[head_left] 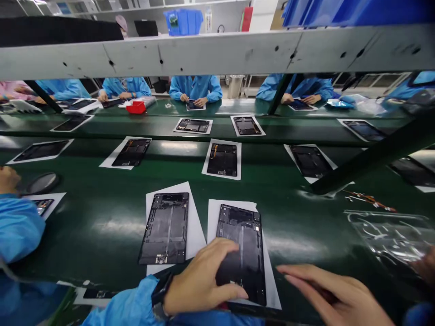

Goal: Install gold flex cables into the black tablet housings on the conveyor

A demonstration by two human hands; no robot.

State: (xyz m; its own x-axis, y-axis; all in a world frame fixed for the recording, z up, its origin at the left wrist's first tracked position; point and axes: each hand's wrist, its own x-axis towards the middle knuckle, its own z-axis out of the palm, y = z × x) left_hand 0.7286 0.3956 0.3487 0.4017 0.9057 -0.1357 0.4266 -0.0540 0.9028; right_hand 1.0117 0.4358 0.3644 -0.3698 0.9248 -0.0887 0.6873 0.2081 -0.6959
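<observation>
A black tablet back housing (243, 235) lies on a white sheet (270, 285) at the front edge of the green bench. Over its lower left part rests my left hand (204, 276), thumb and fingers spread apart; whether it presses on the housing is hard to tell. My right hand (336, 299) is just right of that sheet, thumb and forefinger brought together in a pinch. Anything between those fingertips is too small to make out. A second tablet housing (168, 231) sits to the left on its own white sheet (195, 226).
Several more housings on sheets, such as one tablet housing (222, 158), line the green bench (108, 194). On the right are a clear plastic tray (390, 226), orange flex cables (370, 199) and a slanted dark post (367, 154). A shelf beam (217, 56) crosses above; co-workers sit opposite and beside me.
</observation>
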